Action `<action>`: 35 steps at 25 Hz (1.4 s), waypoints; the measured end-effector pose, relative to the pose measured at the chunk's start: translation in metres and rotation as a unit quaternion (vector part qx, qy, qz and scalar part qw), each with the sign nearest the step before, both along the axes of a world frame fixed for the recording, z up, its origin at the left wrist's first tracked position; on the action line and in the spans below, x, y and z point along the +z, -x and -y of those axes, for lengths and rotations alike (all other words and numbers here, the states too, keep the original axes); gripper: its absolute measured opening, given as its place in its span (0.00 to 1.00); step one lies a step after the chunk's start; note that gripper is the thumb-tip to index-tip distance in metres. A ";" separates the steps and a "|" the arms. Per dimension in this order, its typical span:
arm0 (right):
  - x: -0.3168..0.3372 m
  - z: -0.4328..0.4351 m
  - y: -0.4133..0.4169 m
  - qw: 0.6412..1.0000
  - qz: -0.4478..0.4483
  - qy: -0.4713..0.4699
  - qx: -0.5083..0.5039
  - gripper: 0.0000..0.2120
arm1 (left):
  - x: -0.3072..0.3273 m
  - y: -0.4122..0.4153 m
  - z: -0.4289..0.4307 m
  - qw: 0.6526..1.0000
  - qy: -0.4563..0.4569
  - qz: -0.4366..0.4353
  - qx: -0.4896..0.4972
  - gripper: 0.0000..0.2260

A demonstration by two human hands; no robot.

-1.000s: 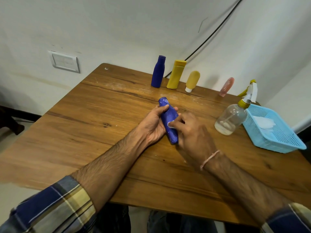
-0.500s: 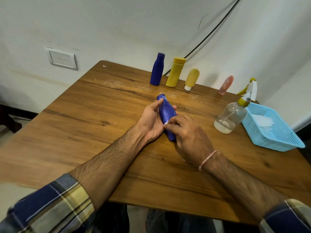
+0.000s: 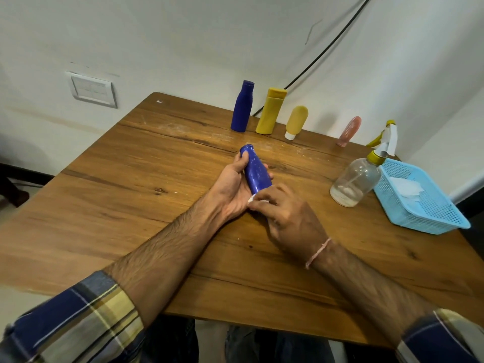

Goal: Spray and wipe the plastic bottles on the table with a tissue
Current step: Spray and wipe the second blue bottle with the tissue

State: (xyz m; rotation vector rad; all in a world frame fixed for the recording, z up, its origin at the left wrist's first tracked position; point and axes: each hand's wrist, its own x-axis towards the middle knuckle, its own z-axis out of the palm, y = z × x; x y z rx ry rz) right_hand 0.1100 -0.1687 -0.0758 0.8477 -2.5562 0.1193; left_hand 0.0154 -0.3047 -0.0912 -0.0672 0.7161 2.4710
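A blue plastic bottle [image 3: 256,172] speckled with droplets lies tilted over the middle of the wooden table [image 3: 136,184], cap end pointing away. My left hand [image 3: 233,189] grips it from the left side. My right hand [image 3: 288,218] pinches a small white tissue [image 3: 252,199] against the bottle's lower end, hiding most of the tissue and the bottle's base. A clear spray bottle [image 3: 356,180] with a yellow collar stands to the right.
Along the far edge stand a blue bottle [image 3: 242,107], a yellow bottle [image 3: 271,111], a small yellow tube [image 3: 296,121] and a pink tube [image 3: 349,131]. A light blue basket [image 3: 429,218] holding tissues sits at the right edge. A black cable runs up the wall.
My right hand with the tissue has slid down the bottle toward its base, baring more of the blue body. My left hand keeps its grip.
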 end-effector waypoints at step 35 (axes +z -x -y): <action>0.051 0.017 0.066 0.990 -0.113 0.042 -0.072 0.10 | 0.004 -0.015 0.001 0.992 -0.091 -0.061 -0.060 0.20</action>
